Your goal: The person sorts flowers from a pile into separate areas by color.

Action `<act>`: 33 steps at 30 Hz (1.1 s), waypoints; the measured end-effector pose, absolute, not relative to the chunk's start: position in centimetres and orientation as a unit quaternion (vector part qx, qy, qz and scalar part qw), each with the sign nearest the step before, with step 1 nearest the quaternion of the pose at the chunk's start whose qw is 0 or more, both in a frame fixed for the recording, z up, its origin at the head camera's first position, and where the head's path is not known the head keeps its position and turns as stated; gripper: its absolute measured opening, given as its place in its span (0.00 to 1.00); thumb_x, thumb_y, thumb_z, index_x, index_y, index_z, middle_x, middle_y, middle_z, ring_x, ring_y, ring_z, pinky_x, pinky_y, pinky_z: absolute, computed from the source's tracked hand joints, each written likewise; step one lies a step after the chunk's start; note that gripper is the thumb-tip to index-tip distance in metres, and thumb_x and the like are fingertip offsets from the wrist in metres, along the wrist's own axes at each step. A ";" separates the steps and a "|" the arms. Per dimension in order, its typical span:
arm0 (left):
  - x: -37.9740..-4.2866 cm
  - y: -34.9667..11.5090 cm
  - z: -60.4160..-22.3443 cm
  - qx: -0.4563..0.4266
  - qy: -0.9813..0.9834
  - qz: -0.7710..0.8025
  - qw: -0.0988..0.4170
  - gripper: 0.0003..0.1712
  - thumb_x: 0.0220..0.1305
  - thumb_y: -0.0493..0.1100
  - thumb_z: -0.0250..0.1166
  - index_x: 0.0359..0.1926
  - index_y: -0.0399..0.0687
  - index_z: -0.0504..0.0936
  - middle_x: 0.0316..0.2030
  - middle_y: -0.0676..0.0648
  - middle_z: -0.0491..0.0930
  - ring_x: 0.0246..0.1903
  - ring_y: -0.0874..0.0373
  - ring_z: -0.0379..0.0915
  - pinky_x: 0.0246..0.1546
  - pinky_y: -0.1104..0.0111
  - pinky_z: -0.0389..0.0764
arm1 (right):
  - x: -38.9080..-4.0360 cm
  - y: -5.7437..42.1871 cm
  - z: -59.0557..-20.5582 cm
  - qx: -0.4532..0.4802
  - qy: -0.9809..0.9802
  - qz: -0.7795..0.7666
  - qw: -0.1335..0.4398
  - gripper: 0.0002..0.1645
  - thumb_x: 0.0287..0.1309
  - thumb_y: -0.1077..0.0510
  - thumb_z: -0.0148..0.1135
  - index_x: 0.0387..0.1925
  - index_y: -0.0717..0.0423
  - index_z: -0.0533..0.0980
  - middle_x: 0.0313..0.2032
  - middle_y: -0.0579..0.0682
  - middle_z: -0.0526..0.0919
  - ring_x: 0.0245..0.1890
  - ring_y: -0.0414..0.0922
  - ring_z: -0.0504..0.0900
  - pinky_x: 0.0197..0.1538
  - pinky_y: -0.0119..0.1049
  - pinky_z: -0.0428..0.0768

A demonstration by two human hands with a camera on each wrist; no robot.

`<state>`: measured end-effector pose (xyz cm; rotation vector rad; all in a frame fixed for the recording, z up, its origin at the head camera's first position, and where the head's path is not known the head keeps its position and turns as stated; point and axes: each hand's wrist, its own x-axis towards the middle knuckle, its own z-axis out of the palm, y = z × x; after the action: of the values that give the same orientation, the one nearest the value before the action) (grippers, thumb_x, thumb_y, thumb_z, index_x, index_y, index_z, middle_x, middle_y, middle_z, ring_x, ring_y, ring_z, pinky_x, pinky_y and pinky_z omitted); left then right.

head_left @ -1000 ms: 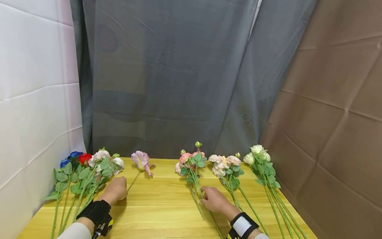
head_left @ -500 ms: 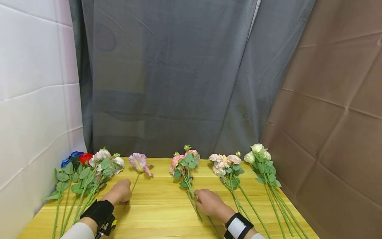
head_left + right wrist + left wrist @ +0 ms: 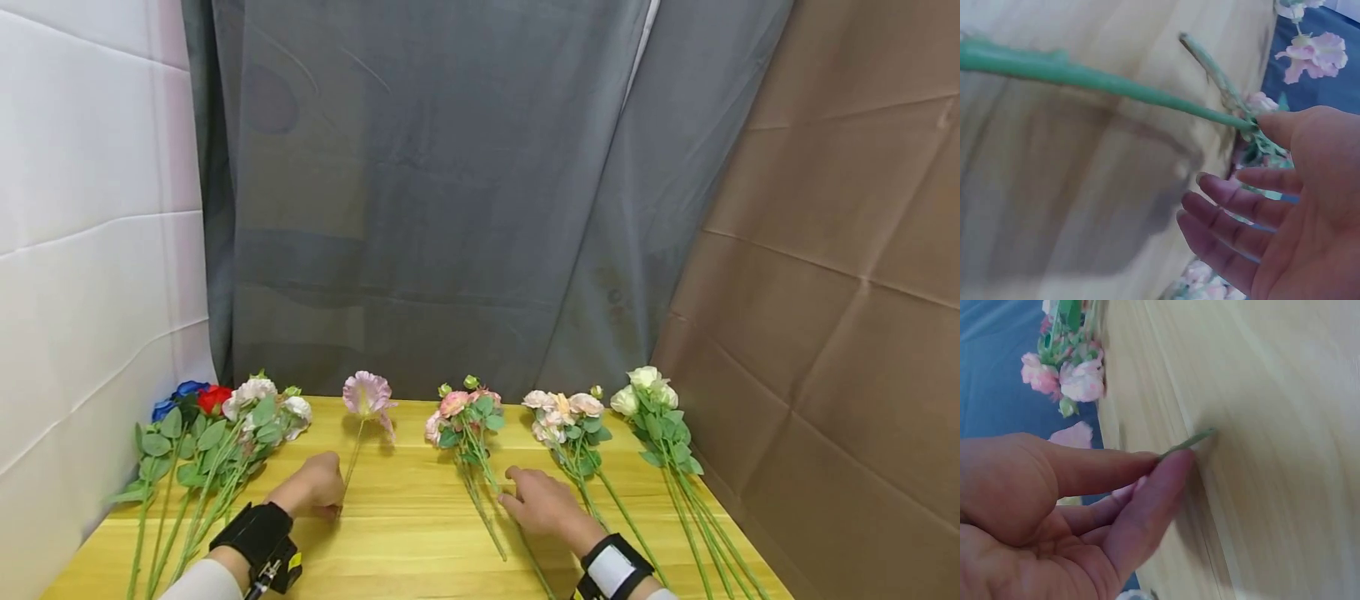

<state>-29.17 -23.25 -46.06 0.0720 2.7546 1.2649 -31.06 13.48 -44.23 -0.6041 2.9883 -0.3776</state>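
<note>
My left hand [image 3: 318,483] pinches the lower stem of a purple iris-like flower [image 3: 367,395], whose bloom points to the back of the table. The left wrist view shows the thumb and fingertips closed on the thin green stem [image 3: 1182,447], its cut end sticking out past them. My right hand [image 3: 545,504] is beside the stems of the pink ranunculus-like flowers [image 3: 454,406]. In the right wrist view its fingers [image 3: 1229,219] are spread and loosely bent, with the thumb right at a thick green stem [image 3: 1116,86].
Blue roses [image 3: 191,387], a red rose [image 3: 213,398] and whitish-pink flowers [image 3: 257,392] lie at the left. Pale peach flowers [image 3: 558,410] and white roses [image 3: 647,385] lie to the right on the wooden table [image 3: 405,533]. A grey curtain [image 3: 450,208] hangs behind.
The purple flower shifted right with my left hand, its stem swinging steeper. The pink flowers moved left, and my right fingers, earlier around their stem, have spread and drawn back slightly right.
</note>
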 end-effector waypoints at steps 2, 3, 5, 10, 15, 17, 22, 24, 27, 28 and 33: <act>-29.2 -22.8 -46.1 0.042 0.907 0.417 0.033 0.18 0.56 0.21 0.52 0.18 0.44 0.62 0.18 0.50 0.59 0.15 0.60 0.58 0.16 0.73 0.67 | -31.1 13.4 -43.9 -0.192 0.973 -0.125 0.011 0.29 0.72 0.44 0.59 0.63 0.60 0.74 0.34 0.45 0.82 0.33 0.43 0.81 0.31 0.44 0.78; -29.2 -22.6 -46.1 0.049 0.906 0.419 0.021 0.20 0.56 0.22 0.53 0.16 0.45 0.62 0.16 0.51 0.59 0.15 0.61 0.57 0.17 0.73 0.65 | -31.1 13.3 -43.6 -0.190 0.974 -0.125 -0.004 0.29 0.72 0.45 0.60 0.63 0.60 0.74 0.36 0.46 0.83 0.35 0.44 0.82 0.32 0.46 0.79; -29.3 -22.0 -45.9 0.057 0.904 0.425 -0.001 0.22 0.55 0.22 0.55 0.14 0.46 0.64 0.13 0.53 0.59 0.14 0.61 0.56 0.18 0.73 0.62 | -31.0 13.0 -43.2 -0.185 0.975 -0.116 -0.038 0.28 0.71 0.46 0.61 0.63 0.60 0.74 0.41 0.50 0.83 0.38 0.47 0.83 0.35 0.49 0.81; -29.4 -19.6 -44.6 0.071 0.878 0.473 -0.029 0.12 0.57 0.21 0.60 0.22 0.36 0.74 0.17 0.48 0.69 0.18 0.58 0.69 0.20 0.68 0.76 | -30.3 11.0 -42.6 -0.184 0.970 -0.113 -0.112 0.24 0.67 0.52 0.65 0.60 0.60 0.76 0.43 0.52 0.83 0.38 0.48 0.84 0.32 0.46 0.81; -29.5 -16.7 -43.1 0.117 0.846 0.518 -0.052 0.06 0.59 0.20 0.61 0.32 0.30 0.77 0.24 0.43 0.75 0.24 0.53 0.80 0.28 0.60 0.88 | -30.2 8.1 -42.4 -0.235 0.937 -0.247 -0.080 0.20 0.65 0.60 0.65 0.55 0.65 0.78 0.39 0.53 0.86 0.37 0.48 0.86 0.35 0.41 0.84; -29.6 -15.6 -42.8 0.139 0.836 0.528 -0.058 0.06 0.59 0.20 0.61 0.32 0.31 0.77 0.24 0.43 0.76 0.23 0.53 0.80 0.27 0.61 0.87 | -30.2 7.0 -42.4 -0.252 0.918 -0.303 -0.046 0.19 0.65 0.61 0.66 0.54 0.66 0.78 0.37 0.53 0.86 0.37 0.47 0.86 0.37 0.40 0.85; -29.7 -13.4 -42.4 0.186 0.820 0.537 -0.067 0.07 0.57 0.20 0.61 0.32 0.32 0.78 0.23 0.44 0.78 0.22 0.55 0.79 0.25 0.66 0.84 | -29.8 4.8 -42.5 -0.260 0.889 -0.377 -0.005 0.19 0.63 0.61 0.68 0.54 0.65 0.77 0.36 0.51 0.86 0.35 0.43 0.86 0.36 0.35 0.85; -29.8 -12.8 -42.3 0.193 0.820 0.534 -0.073 0.07 0.56 0.20 0.61 0.32 0.32 0.79 0.23 0.44 0.79 0.22 0.57 0.77 0.24 0.67 0.82 | -29.7 4.3 -42.5 -0.253 0.882 -0.397 -0.008 0.18 0.62 0.63 0.68 0.52 0.66 0.77 0.35 0.51 0.86 0.34 0.43 0.87 0.35 0.34 0.85; -29.8 -12.4 -42.4 0.185 0.824 0.530 -0.080 0.07 0.56 0.21 0.63 0.33 0.33 0.79 0.24 0.45 0.79 0.22 0.59 0.76 0.23 0.69 0.80 | -29.6 4.0 -42.7 -0.240 0.867 -0.437 -0.011 0.15 0.60 0.69 0.66 0.48 0.68 0.77 0.34 0.54 0.85 0.32 0.45 0.87 0.34 0.36 0.87; -29.8 -12.3 -42.4 0.183 0.825 0.529 -0.081 0.07 0.56 0.22 0.63 0.33 0.33 0.80 0.23 0.45 0.79 0.21 0.59 0.76 0.23 0.68 0.80 | -29.6 4.0 -42.8 -0.237 0.863 -0.446 -0.011 0.14 0.60 0.71 0.64 0.48 0.69 0.77 0.33 0.55 0.85 0.32 0.45 0.87 0.34 0.36 0.87; -30.0 -12.7 -43.0 0.212 0.830 0.507 -0.092 0.03 0.60 0.27 0.68 0.35 0.35 0.82 0.27 0.47 0.81 0.26 0.58 0.78 0.27 0.68 0.82 | -30.0 4.6 -43.0 -0.237 0.855 -0.461 -0.014 0.10 0.61 0.75 0.57 0.44 0.71 0.78 0.32 0.59 0.84 0.28 0.48 0.87 0.35 0.45 0.89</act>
<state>-30.00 -12.73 -42.99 0.7078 2.7732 1.6949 -30.05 4.65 -42.96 -0.7509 2.7096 -1.4623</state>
